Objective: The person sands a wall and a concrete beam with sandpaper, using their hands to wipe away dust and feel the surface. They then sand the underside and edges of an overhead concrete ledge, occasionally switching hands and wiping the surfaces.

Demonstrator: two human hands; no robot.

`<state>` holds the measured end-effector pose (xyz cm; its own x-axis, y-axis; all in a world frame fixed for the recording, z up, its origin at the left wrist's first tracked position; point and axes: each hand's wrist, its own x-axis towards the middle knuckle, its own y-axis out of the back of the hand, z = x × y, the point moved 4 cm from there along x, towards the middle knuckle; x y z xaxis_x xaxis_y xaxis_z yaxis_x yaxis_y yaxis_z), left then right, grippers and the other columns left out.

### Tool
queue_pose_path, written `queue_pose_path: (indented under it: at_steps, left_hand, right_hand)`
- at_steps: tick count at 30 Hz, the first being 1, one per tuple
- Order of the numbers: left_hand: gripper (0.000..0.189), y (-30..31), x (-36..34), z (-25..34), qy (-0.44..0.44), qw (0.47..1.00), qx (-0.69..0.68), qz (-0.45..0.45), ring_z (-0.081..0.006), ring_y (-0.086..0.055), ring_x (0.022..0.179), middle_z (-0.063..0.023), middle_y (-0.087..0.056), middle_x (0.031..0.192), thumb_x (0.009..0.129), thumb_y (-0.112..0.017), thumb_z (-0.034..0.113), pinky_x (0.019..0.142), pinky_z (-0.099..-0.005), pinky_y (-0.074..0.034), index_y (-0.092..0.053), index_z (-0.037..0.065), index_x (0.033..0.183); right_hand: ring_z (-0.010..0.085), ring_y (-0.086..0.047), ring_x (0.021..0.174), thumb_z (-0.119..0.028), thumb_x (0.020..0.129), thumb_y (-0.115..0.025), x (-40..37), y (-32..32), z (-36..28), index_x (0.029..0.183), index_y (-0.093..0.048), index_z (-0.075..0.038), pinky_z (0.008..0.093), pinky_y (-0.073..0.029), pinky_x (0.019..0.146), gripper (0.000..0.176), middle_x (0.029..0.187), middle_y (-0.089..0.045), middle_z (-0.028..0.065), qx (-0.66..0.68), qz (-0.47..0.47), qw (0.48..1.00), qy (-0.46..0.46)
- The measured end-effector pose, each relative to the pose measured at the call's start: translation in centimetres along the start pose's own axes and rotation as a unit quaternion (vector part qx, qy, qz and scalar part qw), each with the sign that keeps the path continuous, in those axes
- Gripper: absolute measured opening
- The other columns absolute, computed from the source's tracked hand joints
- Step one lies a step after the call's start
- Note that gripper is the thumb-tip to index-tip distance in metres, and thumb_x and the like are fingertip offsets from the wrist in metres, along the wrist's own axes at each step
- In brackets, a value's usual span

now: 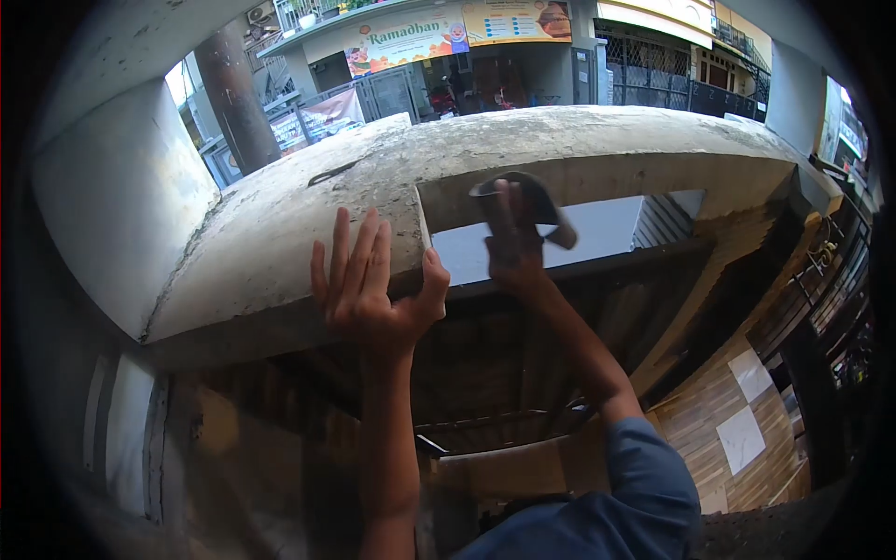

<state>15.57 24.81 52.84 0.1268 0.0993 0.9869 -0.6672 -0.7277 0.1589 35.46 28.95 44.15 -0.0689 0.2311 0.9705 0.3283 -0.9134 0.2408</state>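
Note:
My left hand (373, 280) lies on the edge of a rough concrete ledge (280, 252), fingers spread and pointing up, with nothing in it. To its right, my right hand (513, 245) is wrapped round a dark, blurred tool (537, 203) with a curved, broad end. The tool is over a rectangular opening (579, 229) in the ledge, near its inner concrete face. Motion blur hides the tool's exact shape and whether it touches the concrete. A thin dark strip (333, 173) lies on the ledge above my left hand.
A brown pole (235, 98) rises behind the ledge at the left. Concrete walls (126, 187) stand at the sides. Beyond are building fronts with a printed banner (406, 42). Down at the lower right is a wood-patterned floor (747, 439) with pale squares.

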Motion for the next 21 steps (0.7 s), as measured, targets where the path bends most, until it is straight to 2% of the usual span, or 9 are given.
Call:
queue_pose_path:
  at_steps: [2, 3, 10, 13, 15, 17, 19, 20, 21]
  left_hand:
    - [0.035, 0.1, -0.1, 0.1, -0.001, 1.000, -0.003, 0.003, -0.0287, -0.056, 0.123, -0.0085, -0.069, 0.115, 0.075, -0.064, 0.025, 0.112, -0.0460, -0.028, -0.071, 0.002, 0.100]
    - [0.035, 0.1, 0.0, 0.1, -0.002, 1.000, -0.004, 0.008, -0.0286, -0.056, 0.123, -0.0084, -0.069, 0.115, 0.075, -0.064, 0.025, 0.111, -0.0460, -0.029, -0.071, 0.002, 0.100]
    - [0.034, -0.1, 0.0, -0.1, 0.002, 1.000, -0.001, -0.003, -0.0274, -0.058, 0.120, -0.0084, -0.069, 0.113, 0.075, -0.064, 0.026, 0.108, -0.0459, -0.034, -0.073, 0.004, 0.100]
    - [0.033, -0.1, 0.0, -0.1, 0.002, 1.000, -0.005, 0.001, -0.0269, -0.059, 0.118, -0.0084, -0.070, 0.111, 0.075, -0.063, 0.025, 0.106, -0.0458, -0.036, -0.073, 0.004, 0.099]
    - [0.033, -0.1, -0.1, -0.1, 0.003, 1.000, -0.003, 0.003, -0.0267, -0.060, 0.118, -0.0086, -0.070, 0.111, 0.075, -0.063, 0.025, 0.106, -0.0458, -0.036, -0.073, 0.005, 0.099]
    - [0.033, -0.2, -0.1, 0.0, 0.003, 1.000, -0.002, 0.008, -0.0265, -0.060, 0.118, -0.0088, -0.070, 0.111, 0.075, -0.063, 0.025, 0.106, -0.0458, -0.036, -0.073, 0.005, 0.099]
    - [0.034, -0.3, 0.0, -0.1, 0.007, 1.000, 0.005, 0.011, -0.0252, -0.062, 0.115, -0.0090, -0.071, 0.109, 0.073, -0.063, 0.029, 0.106, -0.0437, -0.037, -0.074, 0.004, 0.094]
    - [0.034, -0.4, 0.1, -0.1, 0.004, 1.000, 0.003, 0.008, -0.0252, -0.062, 0.115, -0.0090, -0.071, 0.109, 0.073, -0.063, 0.029, 0.106, -0.0437, -0.037, -0.074, 0.004, 0.094]
    - [0.034, -0.4, 0.1, -0.1, 0.006, 1.000, 0.004, 0.010, -0.0249, -0.062, 0.115, -0.0092, -0.071, 0.109, 0.073, -0.063, 0.028, 0.106, -0.0436, -0.037, -0.074, 0.005, 0.094]
  right_hand:
    - [0.0377, -0.021, 0.143, 0.006, 0.081, -0.057, 0.3, -2.4, -0.7, 0.149, -0.027, -0.002, 0.0450, -0.025, 0.114, 0.075, 0.154, -0.024, 0.0215, 0.004, -0.029, 0.997, 0.065]
    - [0.0350, -0.030, 0.140, 0.002, 0.080, -0.060, 0.7, -3.0, -0.8, 0.145, -0.039, -0.008, 0.0443, -0.033, 0.110, 0.069, 0.152, -0.030, 0.0175, 0.047, -0.005, 0.997, 0.056]
    - [0.0319, -0.041, 0.132, -0.004, 0.082, -0.061, 2.2, -2.2, 0.4, 0.140, -0.046, -0.011, 0.0450, -0.038, 0.104, 0.060, 0.141, -0.046, 0.0134, 0.051, -0.062, 0.996, 0.045]
    - [0.0321, -0.050, 0.121, -0.003, 0.083, -0.060, 1.5, 1.0, 4.1, 0.140, -0.046, -0.010, 0.0423, -0.042, 0.099, 0.058, 0.126, -0.054, 0.0148, 0.027, -0.060, 0.998, 0.011]
    - [0.0326, -0.052, 0.116, -0.003, 0.088, -0.057, 0.8, 4.6, 7.3, 0.140, -0.045, -0.006, 0.0402, -0.043, 0.097, 0.054, 0.121, -0.055, 0.0158, 0.042, -0.086, 0.984, -0.151]
    - [0.0329, -0.052, 0.119, -0.002, 0.092, -0.053, -0.2, 7.1, 12.1, 0.140, -0.043, -0.003, 0.0380, -0.042, 0.100, 0.049, 0.129, -0.052, 0.0184, 0.164, 0.001, 0.962, -0.218]
    - [0.0340, -0.047, 0.128, -0.001, 0.093, -0.049, -2.1, 8.9, 14.7, 0.140, -0.041, -0.001, 0.0357, -0.040, 0.103, 0.048, 0.141, -0.043, 0.0223, -0.007, 0.148, 0.982, -0.116]
    - [0.0351, -0.044, 0.131, 0.000, 0.092, -0.049, -2.3, 10.1, 14.5, 0.140, -0.041, -0.001, 0.0347, -0.039, 0.104, 0.049, 0.145, -0.038, 0.0243, -0.209, 0.150, 0.956, -0.143]
    - [0.0376, -0.040, 0.134, -0.002, 0.092, -0.050, -3.6, 8.7, 16.8, 0.140, -0.041, 0.000, 0.0341, -0.037, 0.106, 0.049, 0.146, -0.036, 0.0267, -0.055, 0.216, 0.942, -0.251]
